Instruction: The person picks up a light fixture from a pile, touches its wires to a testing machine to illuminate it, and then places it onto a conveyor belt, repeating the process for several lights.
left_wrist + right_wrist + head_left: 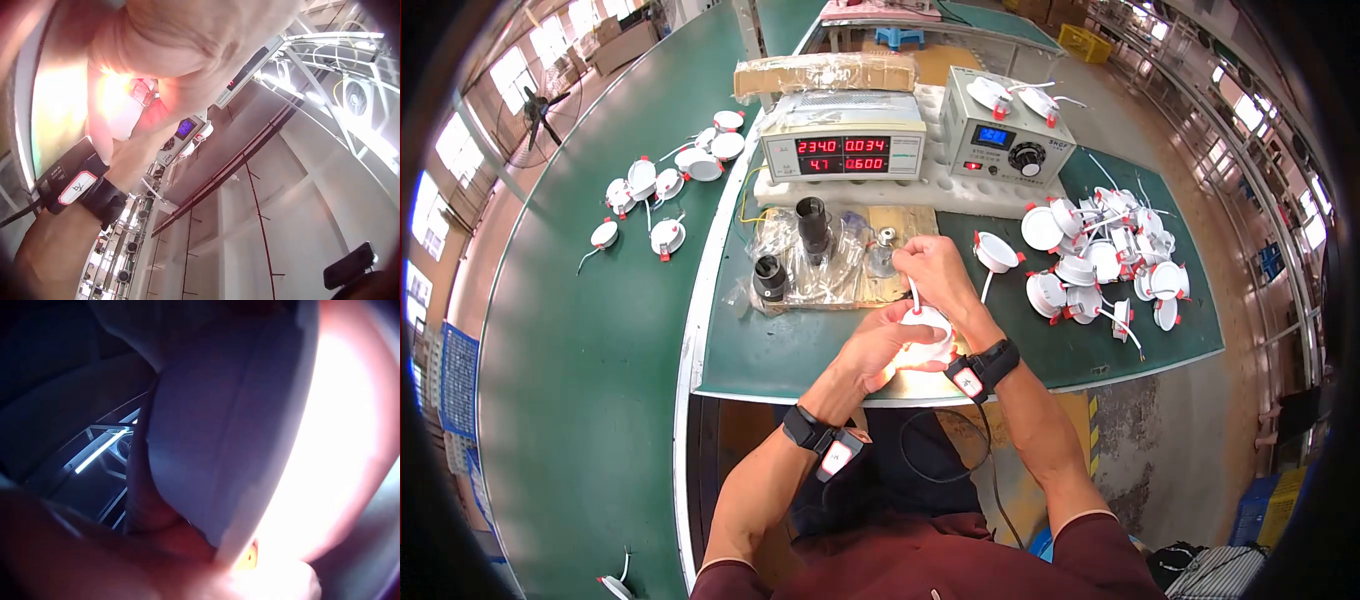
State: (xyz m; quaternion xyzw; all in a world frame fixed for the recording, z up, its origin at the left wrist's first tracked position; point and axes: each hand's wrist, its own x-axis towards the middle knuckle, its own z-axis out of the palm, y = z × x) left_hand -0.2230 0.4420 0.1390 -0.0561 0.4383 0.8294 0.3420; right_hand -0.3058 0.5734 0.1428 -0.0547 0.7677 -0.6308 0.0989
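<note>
A lit round white downlight (928,322) is held low over the front edge of the bench, glowing on its underside. My left hand (875,345) grips it with the thumb across its back. A red spring clip (145,92) on it shows in the left wrist view. From the downlight a white cable (915,294) runs up to my right hand (940,275), which pinches it between thumb and fingers. Just left of those fingertips stands a small metal-topped fitting (884,248). In the right wrist view the white housing (219,431) fills the middle, with bright glare beside it.
A power meter (844,150) with red digits and a grey dial unit (1010,140) stand behind. Many downlights (1105,250) are heaped at right; one (997,252) lies nearer. Two black cylinders (812,228) sit on plastic film. More downlights (668,236) lie on the left bench.
</note>
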